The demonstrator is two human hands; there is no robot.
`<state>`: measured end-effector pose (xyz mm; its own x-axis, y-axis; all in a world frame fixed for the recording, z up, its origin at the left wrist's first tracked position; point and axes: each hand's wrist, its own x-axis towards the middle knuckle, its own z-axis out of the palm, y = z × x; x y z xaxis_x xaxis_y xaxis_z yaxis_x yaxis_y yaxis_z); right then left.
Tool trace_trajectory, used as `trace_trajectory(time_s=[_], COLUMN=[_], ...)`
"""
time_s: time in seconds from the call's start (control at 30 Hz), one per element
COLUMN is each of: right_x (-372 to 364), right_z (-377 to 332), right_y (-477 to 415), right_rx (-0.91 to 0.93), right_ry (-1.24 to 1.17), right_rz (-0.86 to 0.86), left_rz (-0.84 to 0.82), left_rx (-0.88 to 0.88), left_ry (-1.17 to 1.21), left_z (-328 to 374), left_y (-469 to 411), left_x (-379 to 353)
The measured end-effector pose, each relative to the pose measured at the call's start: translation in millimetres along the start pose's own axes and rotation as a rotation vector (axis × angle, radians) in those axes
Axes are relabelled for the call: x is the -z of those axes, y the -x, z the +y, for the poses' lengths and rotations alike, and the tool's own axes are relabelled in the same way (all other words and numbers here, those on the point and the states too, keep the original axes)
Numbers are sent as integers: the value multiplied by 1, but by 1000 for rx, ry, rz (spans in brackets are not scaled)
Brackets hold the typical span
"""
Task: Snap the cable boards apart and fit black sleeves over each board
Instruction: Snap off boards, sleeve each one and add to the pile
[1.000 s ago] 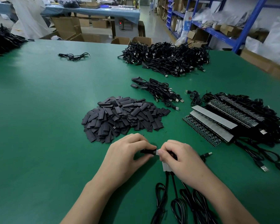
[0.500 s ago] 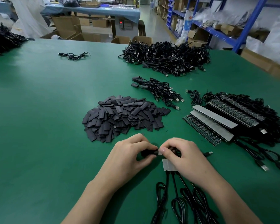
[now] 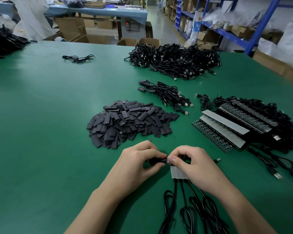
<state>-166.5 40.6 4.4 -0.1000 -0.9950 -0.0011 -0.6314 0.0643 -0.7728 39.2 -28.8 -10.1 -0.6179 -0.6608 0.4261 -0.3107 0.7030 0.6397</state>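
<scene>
Hands together: left hand (image 3: 137,164) pinches a sleeve (image 3: 156,161), right hand (image 3: 193,163) pinches a board (image 3: 168,160).
Sleeve lies crosswise, mouth facing the board.

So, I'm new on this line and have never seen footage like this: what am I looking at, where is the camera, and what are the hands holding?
There is no machine here, just a person's two bare hands. They are filmed by a camera worn on the head, which looks forward and down.

The left hand pinches a black sleeve. The right hand pinches a pale board strip, whose cables trail toward the camera. The sleeve and the strip meet between the thumbs.

On the green table lie a sleeve pile, a strip stack at the right, a small cable bundle and a big cable heap farther back. Shelves and boxes stand behind.
</scene>
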Motion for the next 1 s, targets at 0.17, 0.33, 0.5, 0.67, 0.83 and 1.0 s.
trace_trajectory(time_s=[0.17,0.33,0.5,0.67,0.83,1.0], right_x=[0,1,5,2,5,2], right_z=[0,-2,-6,-9,-8,-7], right_y=[0,0,0,1,2,0], right_rx=[11,19,26,32,51,50], right_ry=[-55,-107,-160,-167,-168,-165], right_rz=[-27,-23,100,103,48,46], left_rz=[5,61,338,372,384,368], left_rx=[-8,-5,97,150,194,176], left_ry=[24,24,65,96,124,115], left_z=[3,5,7,7,5,6], left_y=[0,-1,-6,-4,-5,-4], left_x=[1,2,2,1,-1,-3])
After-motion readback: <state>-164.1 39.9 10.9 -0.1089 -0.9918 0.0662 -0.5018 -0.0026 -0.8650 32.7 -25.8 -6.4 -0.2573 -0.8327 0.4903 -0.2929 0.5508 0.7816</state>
